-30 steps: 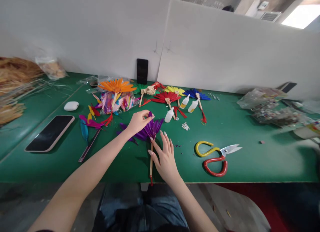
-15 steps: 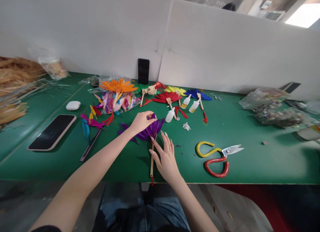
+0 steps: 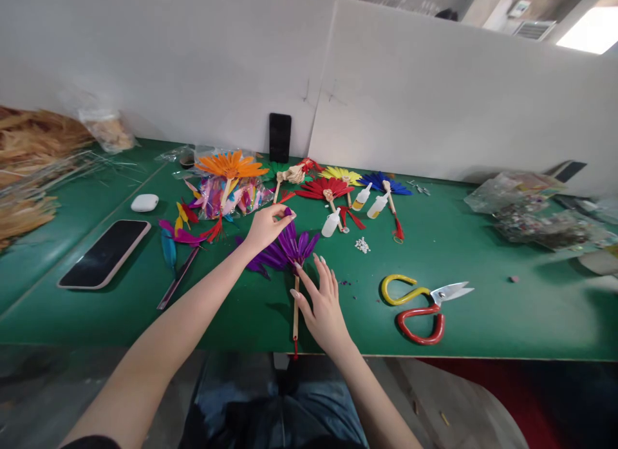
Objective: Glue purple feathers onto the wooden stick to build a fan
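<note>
My left hand [image 3: 266, 229] is closed in a pinch on the tip of a purple feather, which stands up from a purple feather fan [image 3: 305, 247]. The fan lies in front of me, its thin wooden handle [image 3: 296, 317] and red cord pointing towards the table's near edge. My right hand [image 3: 324, 310] rests at the right of the handle with its fingers stretched out. Its index fingertip touches the fan where feathers and handle meet. More purple feathers [image 3: 263, 259] lie under my left wrist, partly covered.
Yellow-and-red-handled scissors [image 3: 425, 307] lie at the right. Behind the hands are glue bottles [image 3: 331, 223], small white beads [image 3: 362, 245], a red feather fan [image 3: 322, 189] and an orange one [image 3: 230, 165]. A phone [image 3: 106, 254] and loose coloured feathers [image 3: 168, 248] are at the left.
My left hand has moved up and slightly away from the fan's base, drawing one purple feather upright. My right hand has stayed almost still. The view has shifted slightly.
</note>
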Motion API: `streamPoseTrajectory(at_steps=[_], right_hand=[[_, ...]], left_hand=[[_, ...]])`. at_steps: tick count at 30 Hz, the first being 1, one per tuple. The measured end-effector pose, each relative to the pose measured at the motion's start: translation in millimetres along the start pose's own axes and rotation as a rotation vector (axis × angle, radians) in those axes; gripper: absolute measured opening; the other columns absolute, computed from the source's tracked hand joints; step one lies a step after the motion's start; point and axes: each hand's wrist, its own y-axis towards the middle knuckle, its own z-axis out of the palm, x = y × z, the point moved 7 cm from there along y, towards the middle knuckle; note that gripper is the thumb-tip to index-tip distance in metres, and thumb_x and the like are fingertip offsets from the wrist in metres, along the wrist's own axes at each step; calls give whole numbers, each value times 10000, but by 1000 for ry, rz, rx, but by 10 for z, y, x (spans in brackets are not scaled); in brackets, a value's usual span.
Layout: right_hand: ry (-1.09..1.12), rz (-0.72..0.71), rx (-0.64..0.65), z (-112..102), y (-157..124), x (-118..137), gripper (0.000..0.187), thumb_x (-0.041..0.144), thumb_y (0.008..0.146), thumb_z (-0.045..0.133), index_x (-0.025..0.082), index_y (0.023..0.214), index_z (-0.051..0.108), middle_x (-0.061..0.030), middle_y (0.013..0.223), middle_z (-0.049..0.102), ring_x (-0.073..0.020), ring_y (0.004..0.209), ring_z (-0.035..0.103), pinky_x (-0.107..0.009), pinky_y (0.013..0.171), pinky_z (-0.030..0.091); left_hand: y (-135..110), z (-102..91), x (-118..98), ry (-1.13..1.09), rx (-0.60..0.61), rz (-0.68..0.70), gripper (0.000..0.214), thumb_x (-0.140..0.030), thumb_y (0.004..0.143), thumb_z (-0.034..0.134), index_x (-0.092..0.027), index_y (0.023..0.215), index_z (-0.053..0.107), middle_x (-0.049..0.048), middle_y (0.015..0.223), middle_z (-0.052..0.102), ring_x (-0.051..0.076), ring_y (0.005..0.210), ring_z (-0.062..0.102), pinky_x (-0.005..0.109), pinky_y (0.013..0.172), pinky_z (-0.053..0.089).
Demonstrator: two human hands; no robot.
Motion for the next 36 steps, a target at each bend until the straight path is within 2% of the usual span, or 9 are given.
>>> streamPoseTrajectory(at_steps=[7,11,18,22,26,30,33,36], right_hand=[[130,67,-91,-92,-23,-55,411,367,915,371,230,1297,432,-109,1438,263,-267,1342,199,-509,1032,301],[229,123,-127,-122,-41,-107,390,356,917,367,223,1272,461,-106,1417,305,-254,1316,275,-465,1023,342],[342,163,-186,-159,-53,-150,359,344,912,377,225,1223,511,-95,1353,404,-236,1247,387,-434,999,383],[347,161,-276,-305,13,-153,310,329,897,421,215,1143,572,-99,1210,518,-221,1142,475,-410,956,415],[284,128,-343,-484,106,-132,262,338,872,464,217,1033,632,-90,1001,597,-218,977,543,-391,853,457],[296,147,-279,-578,225,-167,279,377,872,452,200,873,668,-67,806,643,-184,747,582,-309,674,480],[372,223,-200,-653,404,-222,320,416,873,442,184,820,656,-20,599,634,-130,487,534,-247,510,434],[397,176,-83,-693,688,-134,279,428,826,516,186,833,657,-14,601,647,-138,527,576,-235,530,435]], left_hand=[[21,-224,25,-66,-156,-32,210,-357,742,602,-164,814,642,46,789,675,166,753,622,239,632,477],[-1,-261,29,-118,-150,-69,182,-340,728,622,-168,784,641,38,769,678,162,730,626,248,638,485],[-74,-225,-63,-128,-135,-51,203,-353,736,620,-160,792,636,45,775,682,157,734,627,239,638,480],[-122,-179,-146,-138,-93,3,209,-364,757,596,-165,811,631,44,804,669,140,706,609,211,568,457],[-146,-197,-160,-127,-90,24,222,-388,768,579,-176,822,615,22,727,628,127,636,578,202,503,421],[-148,-282,-136,-166,-145,0,205,-375,763,586,-178,819,587,15,726,621,126,638,576,215,538,439],[-169,-278,-156,-179,-132,-2,194,-368,763,586,-180,811,580,15,728,621,132,660,584,225,565,450],[-204,-223,-204,-188,-90,19,204,-376,768,578,-178,816,574,18,725,620,144,689,594,227,570,449]])
